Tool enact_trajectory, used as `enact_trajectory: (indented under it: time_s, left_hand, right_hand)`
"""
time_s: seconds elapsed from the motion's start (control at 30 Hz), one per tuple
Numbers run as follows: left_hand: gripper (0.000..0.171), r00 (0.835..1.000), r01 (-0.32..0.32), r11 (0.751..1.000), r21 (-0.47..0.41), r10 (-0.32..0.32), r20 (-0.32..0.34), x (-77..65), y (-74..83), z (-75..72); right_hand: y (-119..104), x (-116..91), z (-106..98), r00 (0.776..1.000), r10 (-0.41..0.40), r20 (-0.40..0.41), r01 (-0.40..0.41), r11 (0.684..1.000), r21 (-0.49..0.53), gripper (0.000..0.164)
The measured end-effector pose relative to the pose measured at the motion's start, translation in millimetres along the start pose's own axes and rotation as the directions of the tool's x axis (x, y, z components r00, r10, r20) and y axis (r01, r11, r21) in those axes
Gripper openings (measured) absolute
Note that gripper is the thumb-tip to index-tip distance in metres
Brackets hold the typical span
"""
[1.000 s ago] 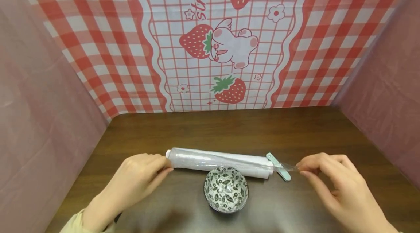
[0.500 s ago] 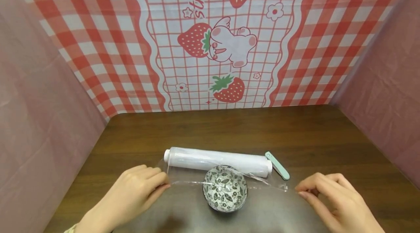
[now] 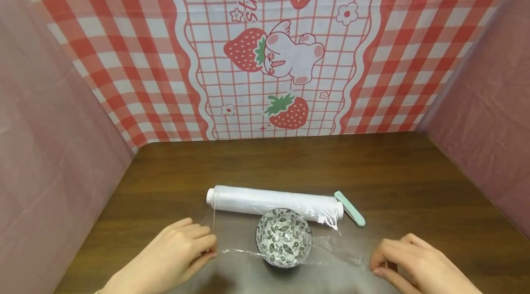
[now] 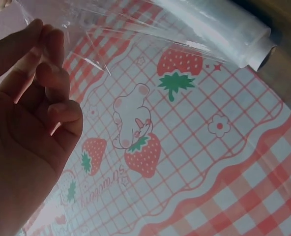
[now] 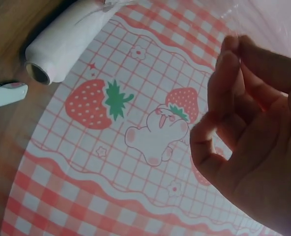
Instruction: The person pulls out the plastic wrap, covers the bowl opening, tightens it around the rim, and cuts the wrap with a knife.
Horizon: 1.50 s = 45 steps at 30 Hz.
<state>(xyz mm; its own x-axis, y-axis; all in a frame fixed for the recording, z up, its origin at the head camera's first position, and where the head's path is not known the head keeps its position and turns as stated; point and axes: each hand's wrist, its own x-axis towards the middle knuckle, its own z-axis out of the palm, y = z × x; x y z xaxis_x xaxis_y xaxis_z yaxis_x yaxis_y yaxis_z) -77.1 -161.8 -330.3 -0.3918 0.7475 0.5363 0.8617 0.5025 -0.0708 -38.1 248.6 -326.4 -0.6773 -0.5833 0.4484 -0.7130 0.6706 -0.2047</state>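
The left hand (image 3: 181,248), towards the left edge of the bench (image 3: 186,170), pinches clear film (image 3: 337,249), its grip closed to thumb and fingertips meeting; the right hand (image 3: 407,262), towards the right edge, pinches the film's other side with its thumb and fingertips together. The film stretches between them above the near half of the bench, running back to a white roll (image 3: 256,199) that lies roughly along the far edge, its right end angled slightly nearer. The patterned bowl (image 3: 284,239) sits upright just in front of the roll, midway between the side edges, seen through the film; whether the film touches its rim I cannot tell. A slim pale green tool (image 3: 351,210) lies slantwise just beside the roll's right end. Red-and-white checked cloth (image 3: 153,54) rises behind the far edge.
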Motion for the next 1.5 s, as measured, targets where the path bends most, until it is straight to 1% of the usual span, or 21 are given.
enact_trajectory:
  time_s: [0.07,0.1,0.17,0.27,0.37,0.5,0.63,0.73,0.87,1.0,1.17,1.27,1.37,1.43,1.5]
  left_hand:
    - [0.021,1.000,0.006,1.000,-0.010,-0.006,0.029,-1.2,0.7,0.1]
    - [0.022,0.999,0.012,1.000,-0.018,-0.011,0.042,-1.7,1.1,0.3]
    - [0.023,0.997,0.028,0.999,-0.035,-0.025,0.068,-2.8,2.0,0.7]
    - [0.023,0.994,0.046,0.997,-0.054,-0.041,0.102,-4.7,3.0,2.4]
    - [0.022,0.990,0.064,0.996,-0.059,-0.055,0.133,-7.4,3.8,5.2]
    - [0.021,0.983,0.084,0.994,-0.065,-0.072,0.168,-11.7,3.8,10.9]
    - [0.020,0.974,0.091,0.993,-0.075,-0.074,0.214,-15.7,3.4,19.5]
    - [0.019,0.966,0.099,0.992,-0.082,-0.077,0.246,-18.3,4.0,26.4]
    - [0.020,0.954,0.130,0.986,-0.103,-0.096,0.285,-21.4,5.0,31.7]
    - [0.021,0.941,0.157,0.979,-0.128,-0.109,0.320,-23.6,3.9,35.5]
    - [0.024,0.928,0.183,0.971,-0.153,-0.119,0.354,-25.4,1.5,43.3]
    - [0.026,0.922,0.205,0.963,-0.177,-0.129,0.366,-26.0,-0.2,48.9]
    - [0.026,0.917,0.231,0.951,-0.207,-0.142,0.373,-26.5,-2.4,54.4]
    - [0.025,0.913,0.246,0.943,-0.224,-0.148,0.381,-26.6,-4.2,58.2]
    - [0.024,0.909,0.257,0.939,-0.231,-0.153,0.388,-26.3,-5.8,61.2]
  right_hand:
    - [1.6,-2.6,2.8,0.999,-0.010,0.046,0.009,1.000,0.026,0.036]
    - [2.1,-3.9,4.2,0.998,-0.011,0.068,0.008,0.999,0.037,0.040]
    - [2.9,-6.1,7.5,0.996,-0.016,0.089,0.012,0.999,0.046,0.039]
    - [3.5,-7.8,13.2,0.995,-0.040,0.088,0.035,0.997,0.062,0.039]
    - [3.9,-8.4,19.5,0.994,-0.088,0.062,0.084,0.994,0.064,0.044]
    - [5.3,-8.8,27.8,0.990,-0.129,0.051,0.124,0.989,0.085,0.050]
    - [9.9,-9.7,35.8,0.982,-0.179,0.058,0.173,0.980,0.096,0.045]
    - [13.4,-10.3,41.0,0.977,-0.197,0.078,0.188,0.976,0.111,0.042]
    - [15.6,-11.0,46.8,0.977,-0.179,0.112,0.163,0.977,0.138,0.042]
    - [18.5,-11.5,52.1,0.975,-0.169,0.147,0.140,0.971,0.194,0.042]
    - [25.8,-10.2,59.2,0.964,-0.156,0.214,0.097,0.960,0.263,0.035]
    - [30.3,-9.1,62.7,0.956,-0.137,0.261,0.056,0.954,0.295,0.027]
    - [34.6,-7.4,65.3,0.942,-0.101,0.321,-0.008,0.947,0.322,0.021]
    - [37.4,-5.9,66.7,0.934,-0.074,0.349,-0.046,0.944,0.326,0.019]
    - [39.6,-4.2,68.3,0.932,-0.042,0.359,-0.076,0.948,0.309,0.018]
